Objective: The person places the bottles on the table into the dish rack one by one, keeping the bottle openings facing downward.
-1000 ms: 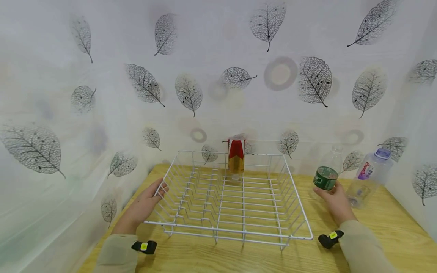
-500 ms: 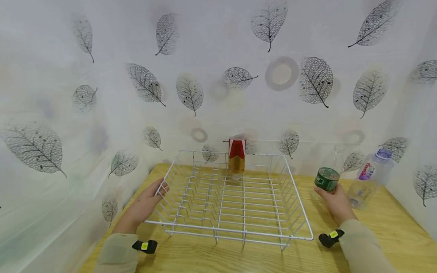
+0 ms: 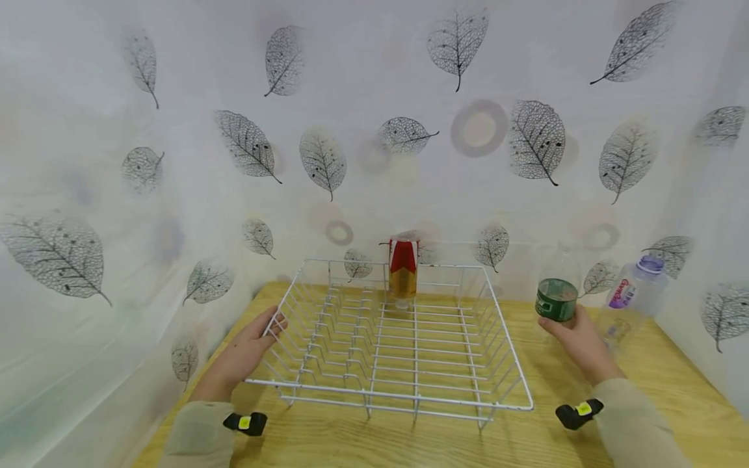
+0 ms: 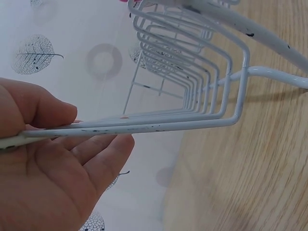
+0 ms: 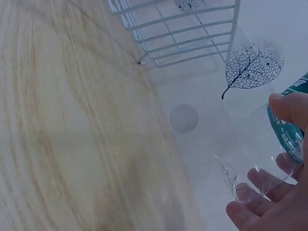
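Note:
A white wire dish rack (image 3: 417,370) stands on the wooden table. My left hand (image 3: 251,348) is at its left side; in the left wrist view, the rim wire (image 4: 159,128) runs between the thumb and the fingers, which hold it. To the right of the rack, my right hand (image 3: 585,341) grips a clear plastic bottle with a green label (image 3: 556,300), thumb on the near side. The right wrist view shows the fingers wrapped behind the bottle's clear lower part (image 5: 255,159), with its base apparently off the table. The bottle's top is faint against the curtain.
An upside-down drink bottle with red label and amber lower part (image 3: 404,268) stands at the rack's back. A clear bottle with a purple neck (image 3: 634,296) stands right of my right hand. A leaf-patterned curtain (image 3: 374,195) hangs behind and beside the table (image 3: 328,442).
My right hand has turned a little, its wrist shifting right, and the green-labelled bottle has risen slightly. The left hand keeps its hold on the dish rack.

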`<action>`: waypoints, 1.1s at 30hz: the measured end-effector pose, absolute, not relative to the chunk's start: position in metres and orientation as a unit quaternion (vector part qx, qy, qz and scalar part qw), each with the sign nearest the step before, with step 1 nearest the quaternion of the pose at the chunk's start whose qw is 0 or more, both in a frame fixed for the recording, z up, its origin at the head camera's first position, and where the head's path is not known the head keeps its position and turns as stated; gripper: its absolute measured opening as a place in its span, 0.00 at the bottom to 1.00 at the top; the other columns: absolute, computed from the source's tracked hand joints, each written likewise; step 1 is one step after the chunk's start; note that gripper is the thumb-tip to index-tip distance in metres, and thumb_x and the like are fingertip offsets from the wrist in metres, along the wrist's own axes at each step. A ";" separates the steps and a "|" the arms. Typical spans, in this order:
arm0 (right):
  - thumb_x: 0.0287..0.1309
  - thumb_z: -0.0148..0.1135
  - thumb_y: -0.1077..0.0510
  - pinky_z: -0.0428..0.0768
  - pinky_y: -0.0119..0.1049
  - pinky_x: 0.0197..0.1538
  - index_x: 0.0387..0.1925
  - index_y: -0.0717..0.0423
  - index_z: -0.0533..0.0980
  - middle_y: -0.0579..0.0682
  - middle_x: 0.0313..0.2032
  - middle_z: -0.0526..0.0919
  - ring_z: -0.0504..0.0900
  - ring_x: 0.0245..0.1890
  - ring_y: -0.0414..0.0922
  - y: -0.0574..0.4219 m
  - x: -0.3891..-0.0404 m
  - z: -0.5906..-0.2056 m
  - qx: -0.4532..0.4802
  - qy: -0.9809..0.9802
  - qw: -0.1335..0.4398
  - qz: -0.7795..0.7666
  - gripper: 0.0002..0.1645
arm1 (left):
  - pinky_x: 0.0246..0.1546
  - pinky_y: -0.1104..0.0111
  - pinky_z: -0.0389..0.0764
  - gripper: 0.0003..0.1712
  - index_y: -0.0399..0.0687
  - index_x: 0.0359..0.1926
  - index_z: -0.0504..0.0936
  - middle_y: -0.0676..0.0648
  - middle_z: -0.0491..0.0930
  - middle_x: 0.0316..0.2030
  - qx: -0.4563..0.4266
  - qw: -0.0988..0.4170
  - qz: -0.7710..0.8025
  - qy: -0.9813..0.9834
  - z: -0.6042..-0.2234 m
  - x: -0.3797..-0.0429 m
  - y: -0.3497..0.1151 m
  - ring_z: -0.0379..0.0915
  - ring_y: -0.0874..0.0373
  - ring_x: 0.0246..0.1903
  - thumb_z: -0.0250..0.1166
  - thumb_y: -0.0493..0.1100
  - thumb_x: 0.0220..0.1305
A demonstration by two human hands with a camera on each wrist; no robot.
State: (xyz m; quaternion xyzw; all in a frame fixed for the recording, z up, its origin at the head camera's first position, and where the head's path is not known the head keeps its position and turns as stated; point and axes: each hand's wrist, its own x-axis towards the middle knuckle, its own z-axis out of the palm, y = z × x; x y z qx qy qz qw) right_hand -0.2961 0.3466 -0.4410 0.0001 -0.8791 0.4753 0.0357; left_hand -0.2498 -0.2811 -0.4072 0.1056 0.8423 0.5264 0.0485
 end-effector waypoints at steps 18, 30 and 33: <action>0.69 0.61 0.40 0.68 0.74 0.58 0.81 0.57 0.42 0.69 0.70 0.63 0.63 0.67 0.73 0.302 -0.259 -0.374 0.082 -0.883 0.070 0.457 0.55 | 0.71 0.41 0.52 0.37 0.40 0.81 0.36 0.29 0.51 0.75 0.112 0.044 0.523 0.844 -0.408 -0.252 -0.284 0.48 0.33 0.74 0.43 0.36 0.81; 0.64 0.68 0.41 0.73 0.64 0.57 0.77 0.51 0.60 0.59 0.62 0.76 0.74 0.59 0.59 0.247 -0.237 -0.355 0.137 -0.896 0.145 0.396 0.47 | 0.67 0.35 0.55 0.45 0.49 0.82 0.38 0.34 0.45 0.78 0.114 -0.030 0.427 0.896 -0.381 -0.239 -0.273 0.46 0.28 0.72 0.51 0.57 0.79; 0.62 0.71 0.41 0.76 0.63 0.55 0.75 0.52 0.62 0.59 0.62 0.75 0.75 0.58 0.60 0.235 -0.233 -0.354 0.161 -0.906 0.155 0.359 0.47 | 0.66 0.33 0.54 0.46 0.52 0.82 0.40 0.35 0.46 0.78 0.121 -0.054 0.392 0.910 -0.371 -0.231 -0.260 0.45 0.29 0.73 0.54 0.60 0.77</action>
